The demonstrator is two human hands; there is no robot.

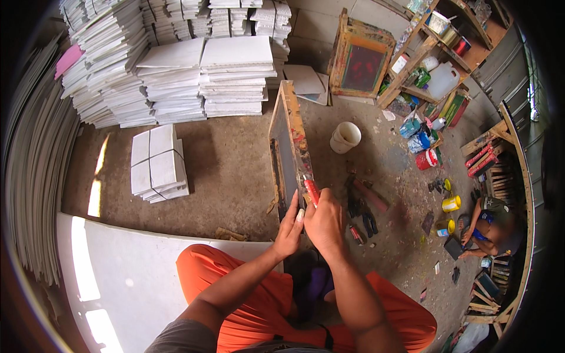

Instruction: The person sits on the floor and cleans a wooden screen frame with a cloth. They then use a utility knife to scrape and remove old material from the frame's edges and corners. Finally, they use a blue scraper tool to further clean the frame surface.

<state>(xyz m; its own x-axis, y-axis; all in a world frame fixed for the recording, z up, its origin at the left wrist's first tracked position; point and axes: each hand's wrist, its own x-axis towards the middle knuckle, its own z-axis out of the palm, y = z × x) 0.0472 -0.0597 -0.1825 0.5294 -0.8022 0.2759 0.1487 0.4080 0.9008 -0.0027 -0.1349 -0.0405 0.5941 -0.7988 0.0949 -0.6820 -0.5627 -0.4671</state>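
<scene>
The wooden screen frame [289,141] stands on edge on the concrete floor [229,170], running straight away from me, its near end right at my fingers. My right hand [323,223] is closed around a red-handled tool [311,191], the tip pressed to the frame's paint-smeared top rail. My left hand [290,229] steadies the near end from the left, fingers stretched flat up against the wood, not curled round anything.

Just right of my right hand lie dark hand tools [362,215] scattered on the floor, and beyond them, further right, small yellow paint pots [451,203]. Ahead and to the right of the frame's far end stands a white bucket [345,136]. Past that a second screen frame [360,59] with a red mesh leans against the wall, beside a tilted wooden shelf [438,53] crowded with bottles and cans.

Left of my fingers, well apart, sits a tied bundle of white tiles [158,165], and far ahead large stacks of white tiles [176,76] fill the back. Below my hands are my orange shorts [247,300], with a white sheet [129,276] to their left. At the far right another person [491,226] squats on the floor.
</scene>
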